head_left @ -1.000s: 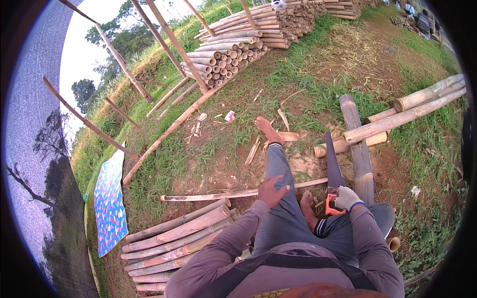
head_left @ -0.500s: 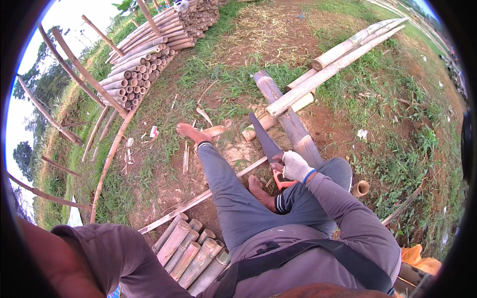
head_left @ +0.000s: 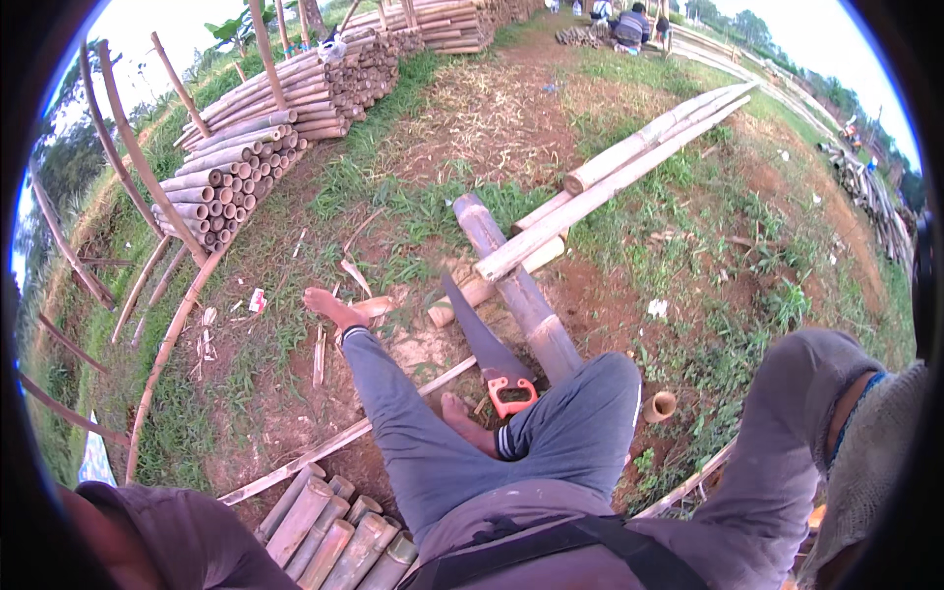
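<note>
A handsaw with a dark blade (head_left: 482, 329) and an orange handle (head_left: 512, 395) rests by my bent leg, with no hand on it. Beside its blade lies a thick bamboo pole (head_left: 539, 329), running under a split pale pole (head_left: 610, 187). My right hand (head_left: 870, 472), in a whitish knit glove, is raised close at the right edge; its fingers are out of sight. At the lower left, my left arm (head_left: 187, 536) is bent up close, and a blurred patch of bare skin shows beyond its sleeve; the left fingers are hidden.
Short cut bamboo lengths (head_left: 334, 536) lie by my left hip. A large bamboo stack (head_left: 231, 192) stands at the far left behind leaning poles. A short bamboo ring (head_left: 660, 406) sits right of my knee. People (head_left: 630, 29) sit far off at the top.
My right hand has let go of the saw and risen to the right edge. The saw stays down by my leg. The view has tilted up and shifted right.
</note>
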`<state>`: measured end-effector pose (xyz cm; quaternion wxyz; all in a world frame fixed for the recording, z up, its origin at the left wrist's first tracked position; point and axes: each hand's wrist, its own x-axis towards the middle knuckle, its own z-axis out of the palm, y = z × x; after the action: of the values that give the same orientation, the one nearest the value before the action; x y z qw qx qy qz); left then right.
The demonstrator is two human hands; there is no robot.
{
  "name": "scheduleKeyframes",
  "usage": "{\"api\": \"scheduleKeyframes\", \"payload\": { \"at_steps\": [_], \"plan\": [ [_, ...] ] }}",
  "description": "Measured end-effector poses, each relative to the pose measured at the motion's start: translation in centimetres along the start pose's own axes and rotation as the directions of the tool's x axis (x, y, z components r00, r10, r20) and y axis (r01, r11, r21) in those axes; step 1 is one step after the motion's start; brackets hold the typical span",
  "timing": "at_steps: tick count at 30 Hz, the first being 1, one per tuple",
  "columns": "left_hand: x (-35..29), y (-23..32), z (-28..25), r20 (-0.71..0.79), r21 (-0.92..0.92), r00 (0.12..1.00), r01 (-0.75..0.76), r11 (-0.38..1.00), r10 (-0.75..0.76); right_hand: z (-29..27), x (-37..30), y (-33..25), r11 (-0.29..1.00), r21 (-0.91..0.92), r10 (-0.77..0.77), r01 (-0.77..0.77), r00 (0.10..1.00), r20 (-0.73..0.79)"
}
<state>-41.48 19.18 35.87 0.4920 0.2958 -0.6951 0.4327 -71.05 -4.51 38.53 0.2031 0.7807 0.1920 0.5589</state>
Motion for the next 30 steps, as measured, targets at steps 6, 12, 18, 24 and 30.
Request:
{"api": "scheduleKeyframes", "payload": {
  "at_steps": [6,12,18,24,30],
  "plan": [
    [-1.3,-0.8,0.2,-0.034,0.125,0.983,0.184,0.975,-0.181,-1.8,4.9,-0.2,0.992,-0.092,0.083,-0.08,0.996,0.02],
    [-2.8,-0.9,1.9,-0.092,0.147,0.972,0.227,0.963,-0.215,-2.0,7.9,-0.2,0.978,-0.184,0.107,-0.1,0.994,0.028],
    [-5.1,1.0,0.5,-0.063,0.291,0.983,0.183,0.939,-0.171,-2.5,7.0,-0.2,0.969,-0.246,0.059,-0.041,0.996,0.063],
    [-6.1,-0.7,0.8,-0.01,0.312,0.973,0.221,0.924,-0.23,-2.1,7.5,1.6,0.954,-0.289,0.126,-0.08,0.981,0.145],
    [-7.5,-1.0,1.8,0.031,0.326,0.966,0.234,0.916,-0.258,-1.2,5.4,3.0,0.944,-0.305,0.192,-0.125,0.961,0.199]
  ]
}}
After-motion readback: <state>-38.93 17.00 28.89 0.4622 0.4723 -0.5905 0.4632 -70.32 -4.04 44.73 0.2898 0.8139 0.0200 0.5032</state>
